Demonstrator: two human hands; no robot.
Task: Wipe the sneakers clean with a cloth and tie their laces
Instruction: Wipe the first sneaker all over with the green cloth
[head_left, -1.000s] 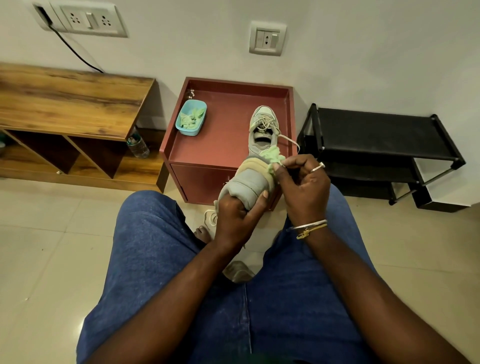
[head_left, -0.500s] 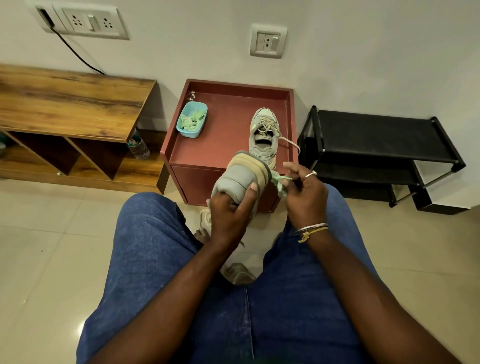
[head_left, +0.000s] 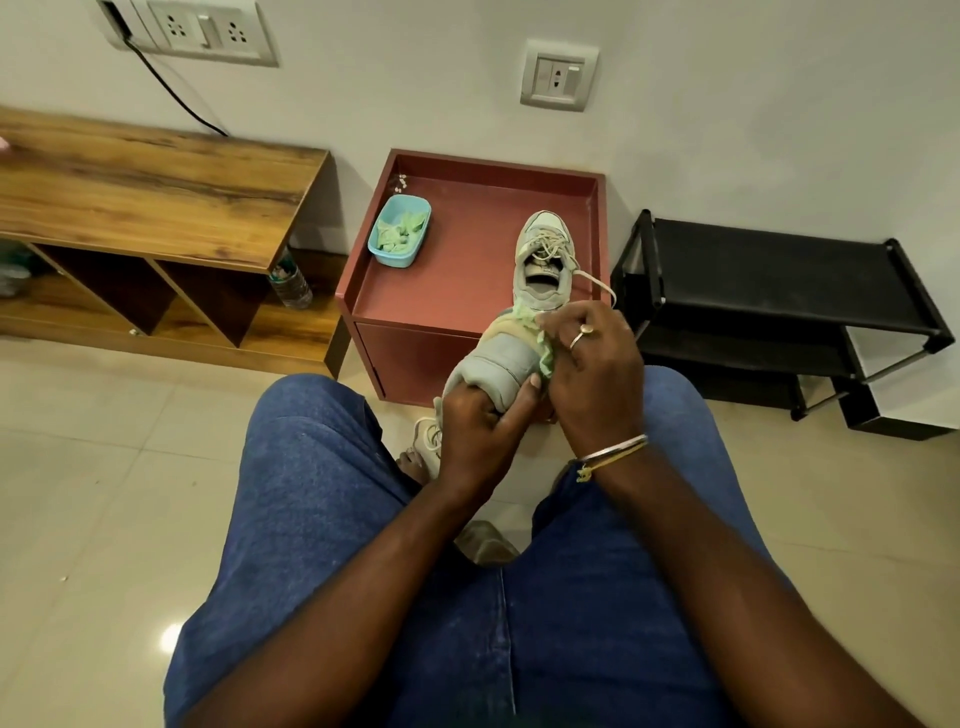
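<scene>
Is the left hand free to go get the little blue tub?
Probably not right now. The left hand grips the sneaker, so it is full. Nothing stands between it and the blue tub on the red table, though, so it likely could once the sneaker is set down.

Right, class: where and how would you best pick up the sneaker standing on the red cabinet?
Probably by the heel collar of the sneaker, from the near side: it stands upright on the cabinet, heel towards the person, mouth open upward for fingers to hook in.
</scene>
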